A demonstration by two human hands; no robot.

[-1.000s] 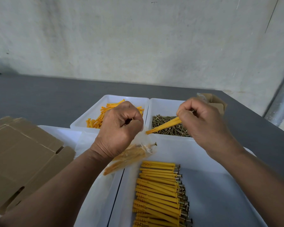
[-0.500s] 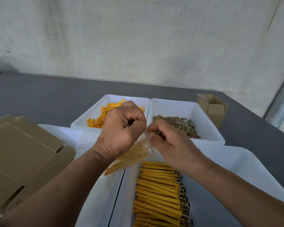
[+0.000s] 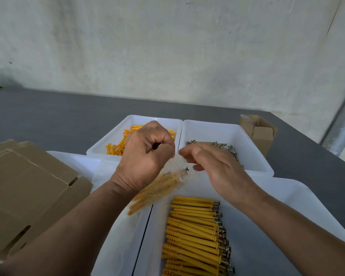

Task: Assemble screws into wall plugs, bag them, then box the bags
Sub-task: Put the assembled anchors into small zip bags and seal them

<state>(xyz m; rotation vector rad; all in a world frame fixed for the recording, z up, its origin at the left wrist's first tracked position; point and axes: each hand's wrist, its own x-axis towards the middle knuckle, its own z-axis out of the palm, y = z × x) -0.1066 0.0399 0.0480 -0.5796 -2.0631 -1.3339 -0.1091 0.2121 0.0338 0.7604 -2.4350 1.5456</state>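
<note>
My left hand [image 3: 145, 156] is closed on the top of a small clear plastic bag [image 3: 159, 188] that hangs below it and holds several yellow plugs with screws. My right hand [image 3: 213, 164] pinches the bag's mouth from the right with thumb and fingers. Under the hands, a white bin [image 3: 299, 198] holds a neat stack of assembled yellow plugs [image 3: 193, 236] with screw heads pointing right. Behind, one white bin holds loose yellow wall plugs [image 3: 118, 144] and another holds loose screws [image 3: 217, 145].
Flat brown cardboard boxes [image 3: 24, 188] lie stacked at the left. A small open cardboard box [image 3: 259, 130] stands at the back right on the dark grey table [image 3: 48, 120]. Another white bin [image 3: 78, 162] sits under my left arm. A metal pipe [image 3: 343, 120] rises at the right.
A second ago my right hand held one assembled plug above the screw bin. It brought the plug to the bag, and now it grips the bag's mouth without the plug.
</note>
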